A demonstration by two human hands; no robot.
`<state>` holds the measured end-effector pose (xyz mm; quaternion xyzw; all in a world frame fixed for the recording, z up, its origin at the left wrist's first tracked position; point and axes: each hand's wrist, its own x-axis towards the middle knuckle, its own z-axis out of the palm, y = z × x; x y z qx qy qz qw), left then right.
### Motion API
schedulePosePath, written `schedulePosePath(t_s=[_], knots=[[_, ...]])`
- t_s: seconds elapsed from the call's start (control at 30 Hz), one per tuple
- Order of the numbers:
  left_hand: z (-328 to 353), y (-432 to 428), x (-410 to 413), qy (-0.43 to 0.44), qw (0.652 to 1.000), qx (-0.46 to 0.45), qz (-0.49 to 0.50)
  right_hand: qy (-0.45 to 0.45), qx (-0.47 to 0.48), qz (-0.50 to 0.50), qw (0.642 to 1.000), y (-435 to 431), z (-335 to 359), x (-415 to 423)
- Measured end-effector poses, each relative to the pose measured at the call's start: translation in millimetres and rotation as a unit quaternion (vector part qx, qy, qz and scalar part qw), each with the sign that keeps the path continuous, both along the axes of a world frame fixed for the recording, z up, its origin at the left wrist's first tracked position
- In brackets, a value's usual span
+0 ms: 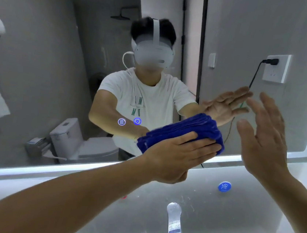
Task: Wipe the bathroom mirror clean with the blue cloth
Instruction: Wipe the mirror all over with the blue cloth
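A folded blue cloth (186, 126) sits low on the bathroom mirror (49, 66), pressed flat under the straight fingers of the left hand (179, 153). The right hand (266, 140) hovers just beside it, fingers spread, holding nothing.

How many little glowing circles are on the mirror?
2. A white-lit round button glows on the wall mirror, left of the folded blue cloth; a blue-lit round button sits just right of it. The cloth may hide more.

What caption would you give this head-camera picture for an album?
Left hand presses the folded blue cloth against the bathroom mirror; the open right hand is raised beside it.
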<state>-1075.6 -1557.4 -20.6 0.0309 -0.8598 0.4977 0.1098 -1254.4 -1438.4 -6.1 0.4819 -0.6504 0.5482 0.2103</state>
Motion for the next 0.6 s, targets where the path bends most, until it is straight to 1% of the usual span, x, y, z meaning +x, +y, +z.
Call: schedulePosePath(t_s=[0.13, 0.23, 0.37, 0.5, 0.6], knots=[[-1, -12, 35, -0.036, 0.998, -0.046, -0.008, 0.001, 0.0, 0.016, 1.0, -7, 8, 18], [-3, -25, 82, -0.051, 0.996, -0.067, -0.016, 0.016, -0.003, 0.019, 1.0, -10, 14, 32], [1, -45, 155, -0.076, 0.993, -0.09, 0.003, 0.009, -0.006, 0.038, 0.999, -16, 23, 61], [-6, -65, 224, -0.083, 0.99, -0.109, 0.036, 0.023, -0.006, 0.048, 0.999, -22, 32, 86], [-20, -68, 231, -0.057, 0.992, -0.101, 0.042, 0.032, -0.011, 0.045, 0.998, -21, 36, 92]])
